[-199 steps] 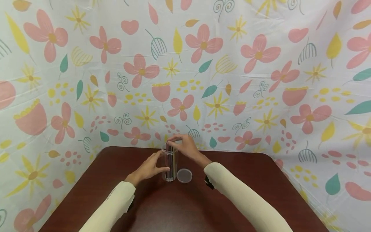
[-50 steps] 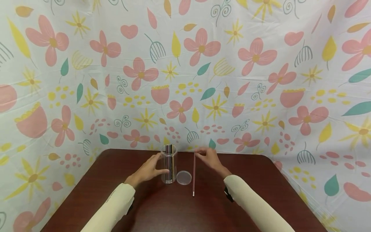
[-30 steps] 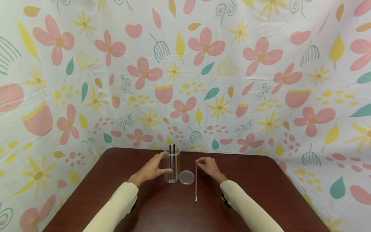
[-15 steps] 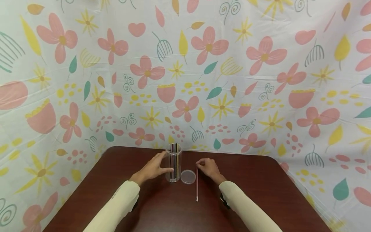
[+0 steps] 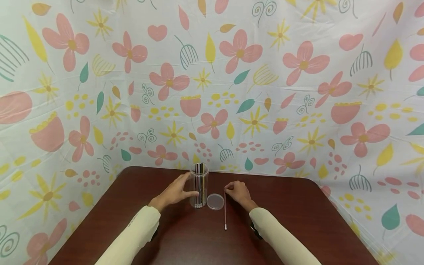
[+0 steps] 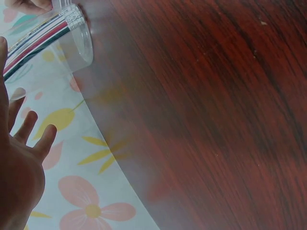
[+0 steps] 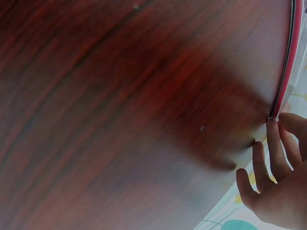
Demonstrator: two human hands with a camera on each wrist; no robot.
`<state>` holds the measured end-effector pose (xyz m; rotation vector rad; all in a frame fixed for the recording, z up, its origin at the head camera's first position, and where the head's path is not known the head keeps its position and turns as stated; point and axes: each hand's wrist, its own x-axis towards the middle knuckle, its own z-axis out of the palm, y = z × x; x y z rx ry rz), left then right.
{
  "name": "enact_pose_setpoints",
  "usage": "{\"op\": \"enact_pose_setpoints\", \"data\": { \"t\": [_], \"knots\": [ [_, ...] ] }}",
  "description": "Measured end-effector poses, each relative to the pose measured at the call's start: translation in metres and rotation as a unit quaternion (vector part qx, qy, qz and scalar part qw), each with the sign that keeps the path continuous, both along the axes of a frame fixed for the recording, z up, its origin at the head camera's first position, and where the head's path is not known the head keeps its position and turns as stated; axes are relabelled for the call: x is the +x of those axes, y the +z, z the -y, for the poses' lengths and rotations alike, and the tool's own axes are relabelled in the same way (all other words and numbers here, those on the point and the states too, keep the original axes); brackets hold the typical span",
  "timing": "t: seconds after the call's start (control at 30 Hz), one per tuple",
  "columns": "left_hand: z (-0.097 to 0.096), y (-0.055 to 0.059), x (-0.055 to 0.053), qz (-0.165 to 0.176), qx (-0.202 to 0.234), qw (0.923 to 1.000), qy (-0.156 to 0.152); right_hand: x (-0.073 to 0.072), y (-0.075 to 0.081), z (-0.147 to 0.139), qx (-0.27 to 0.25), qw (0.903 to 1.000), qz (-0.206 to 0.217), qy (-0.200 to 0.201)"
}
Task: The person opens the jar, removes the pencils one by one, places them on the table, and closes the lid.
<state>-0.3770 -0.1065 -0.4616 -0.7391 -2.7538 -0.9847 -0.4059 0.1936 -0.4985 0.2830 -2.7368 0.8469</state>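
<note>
My left hand (image 5: 173, 191) holds the clear jar (image 5: 205, 189) from its left side, thumb across the front. The jar stands upright without its lid and contains several striped pencils (image 5: 198, 184). In the left wrist view the jar (image 6: 82, 50) and the left hand (image 6: 21, 167) show at the left edge. My right hand (image 5: 240, 193) pinches the far end of a pinkish-red pencil (image 5: 225, 211) with a pale tip toward me. The pencil appears to lie on the table. In the right wrist view, thumb and index finger of the right hand (image 7: 278, 177) meet at the end of the red, dark-edged pencil (image 7: 291, 57).
A round clear lid (image 5: 215, 202) lies flat between the jar and the pencil. The dark reddish-brown table (image 5: 185, 239) has rounded back corners. A flower-print cloth (image 5: 212, 92) hangs right behind its back edge.
Earlier my right hand was at the jar's mouth; it took out the pencil, carried it right past the lid and lowered it. In the last half second, hardly any movement. Left hand stayed at the jar.
</note>
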Motion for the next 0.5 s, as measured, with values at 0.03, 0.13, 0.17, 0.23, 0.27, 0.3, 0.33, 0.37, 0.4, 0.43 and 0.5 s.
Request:
{"op": "enact_pose_setpoints", "data": {
  "t": [0.03, 0.13, 0.17, 0.23, 0.27, 0.3, 0.33, 0.37, 0.4, 0.43, 0.5],
  "knots": [
    [-0.0002, 0.0002, 0.0, 0.0, 0.0, 1.0, 0.0, 0.0003, 0.0, 0.0, -0.001, 1.0, -0.001, 0.001],
    [-0.0005, 0.0005, 0.0, 0.0, 0.001, 1.0, -0.001, 0.0006, -0.0001, -0.0003, -0.002, 1.0, -0.003, 0.002],
    [-0.0005, 0.0005, -0.0001, 0.0, 0.0, 1.0, -0.001, 0.0004, -0.0004, -0.0005, -0.003, 1.0, -0.003, 0.003],
    [-0.0006, 0.0006, -0.0002, -0.001, 0.001, 1.0, -0.001, 0.0002, -0.0007, -0.0006, -0.004, 1.0, -0.005, 0.004],
    [-0.0005, 0.0005, -0.0004, -0.001, 0.001, 1.0, -0.002, -0.0001, -0.0009, -0.0008, -0.005, 1.0, -0.006, 0.006],
    [-0.0006, 0.0004, -0.0006, -0.001, 0.001, 1.0, -0.002, -0.0003, -0.0012, -0.0009, -0.005, 1.0, -0.006, 0.005],
    [-0.0005, 0.0004, -0.0005, 0.0, 0.001, 1.0, -0.002, -0.0005, -0.0016, -0.001, -0.006, 1.0, -0.006, 0.005],
    [-0.0004, 0.0003, -0.0005, 0.001, 0.001, 1.0, -0.001, -0.0003, -0.0019, -0.0012, -0.006, 0.9999, -0.006, 0.006],
    [-0.0004, 0.0003, -0.0004, 0.002, -0.001, 1.0, -0.001, -0.0002, -0.0025, -0.0013, -0.005, 0.9999, -0.007, 0.006],
    [-0.0004, 0.0004, -0.0001, 0.002, 0.0, 1.0, -0.001, -0.0004, -0.003, -0.0016, -0.005, 1.0, -0.005, 0.006],
    [-0.0003, 0.0006, 0.0004, 0.002, -0.004, 1.0, 0.0, -0.0004, -0.0039, -0.0022, -0.004, 1.0, -0.002, 0.006]
  ]
}}
